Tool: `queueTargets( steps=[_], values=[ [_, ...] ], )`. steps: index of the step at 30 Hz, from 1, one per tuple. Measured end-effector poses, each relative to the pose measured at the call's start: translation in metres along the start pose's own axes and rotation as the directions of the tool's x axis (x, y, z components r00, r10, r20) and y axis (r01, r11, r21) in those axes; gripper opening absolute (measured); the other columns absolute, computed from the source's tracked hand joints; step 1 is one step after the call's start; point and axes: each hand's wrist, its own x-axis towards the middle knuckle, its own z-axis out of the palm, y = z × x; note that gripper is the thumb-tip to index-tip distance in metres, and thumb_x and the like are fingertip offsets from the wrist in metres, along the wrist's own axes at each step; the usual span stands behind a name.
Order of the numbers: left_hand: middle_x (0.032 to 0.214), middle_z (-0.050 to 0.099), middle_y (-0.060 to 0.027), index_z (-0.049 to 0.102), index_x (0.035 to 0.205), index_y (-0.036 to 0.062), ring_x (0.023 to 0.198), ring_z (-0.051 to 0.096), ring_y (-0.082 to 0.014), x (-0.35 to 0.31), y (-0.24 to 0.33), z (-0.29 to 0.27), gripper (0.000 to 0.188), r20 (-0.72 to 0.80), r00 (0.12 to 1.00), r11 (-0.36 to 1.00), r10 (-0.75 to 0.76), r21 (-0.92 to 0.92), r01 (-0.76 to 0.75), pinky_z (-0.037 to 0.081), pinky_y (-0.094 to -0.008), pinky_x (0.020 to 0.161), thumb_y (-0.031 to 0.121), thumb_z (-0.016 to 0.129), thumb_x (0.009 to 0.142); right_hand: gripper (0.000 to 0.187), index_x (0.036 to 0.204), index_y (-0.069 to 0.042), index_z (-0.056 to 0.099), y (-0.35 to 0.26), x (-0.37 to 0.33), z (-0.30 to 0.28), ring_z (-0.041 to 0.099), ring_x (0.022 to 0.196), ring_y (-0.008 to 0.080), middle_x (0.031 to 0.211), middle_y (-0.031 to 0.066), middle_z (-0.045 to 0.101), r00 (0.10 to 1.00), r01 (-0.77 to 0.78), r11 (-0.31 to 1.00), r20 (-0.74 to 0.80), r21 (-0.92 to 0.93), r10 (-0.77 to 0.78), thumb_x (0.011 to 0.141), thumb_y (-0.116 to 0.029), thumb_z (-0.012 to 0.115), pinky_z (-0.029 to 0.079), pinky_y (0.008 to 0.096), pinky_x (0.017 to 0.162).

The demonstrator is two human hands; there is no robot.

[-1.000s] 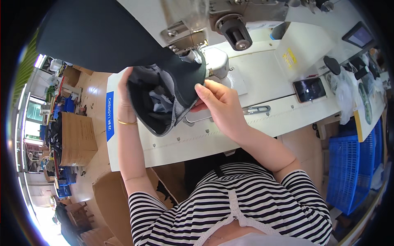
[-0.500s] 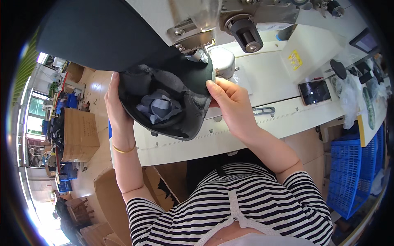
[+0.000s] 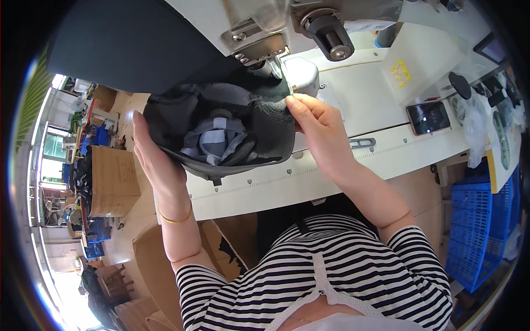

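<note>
A person in a black-and-white striped top sits at a white sewing table (image 3: 342, 165), seen from above. Both bare hands hold a dark cap (image 3: 226, 132) turned inside out, so its pale grey lining bands show in the hollow. The cap sits at the far left part of the table, right under the head of an industrial sewing machine (image 3: 265, 33), with its far edge tucked against the machine's metal presser foot area.

The left hand (image 3: 157, 160) cups the cap's left side from beneath, palm open and fingers spread flat along the fabric; a thin gold bangle (image 3: 175, 218) circles that wrist. The right hand (image 3: 317, 129) pinches the cap's right rim between thumb and fingertips, a narrow grip closed on the cloth just beside the needle area.

On the table to the right lies a small dark control panel (image 3: 428, 117), and near it a metal guide clip (image 3: 361, 143). A blue plastic crate (image 3: 480, 220) stands on the floor at the far right. To the left, beyond the table, cardboard boxes (image 3: 110, 179) stand on a workshop floor.
</note>
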Motion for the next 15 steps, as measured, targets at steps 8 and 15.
queueTargets(
  steps=[8,15],
  values=[
    [0.116,0.06,-0.0151,0.055,0.116,-0.0077,0.107,0.058,-0.022,0.011,-0.003,-0.015,0.043,0.083,0.994,0.991,0.066,0.11,-0.075,0.042,-0.0339,0.097,0.029,0.046,0.096,0.024,0.087,-0.003,0.053,-0.003,-0.027,0.018,0.027,0.06,-0.0006,0.066,-0.0094,0.035,0.995,0.092,0.983,-0.021,-0.161,-0.096,0.1,-0.022,0.044,0.022,0.0194,0.05],
    [0.114,0.062,-0.0149,0.056,0.114,-0.008,0.105,0.059,-0.0218,0.018,-0.002,-0.009,0.044,0.115,0.989,0.987,0.093,0.122,-0.107,0.042,-0.0343,0.097,0.031,0.046,0.095,0.026,0.08,-0.006,0.049,-0.001,-0.009,0.017,0.028,0.055,-0.0014,0.063,-0.0091,0.035,0.993,0.072,0.966,-0.077,-0.247,-0.093,0.1,-0.022,0.045,0.022,0.0196,0.045]
  ],
)
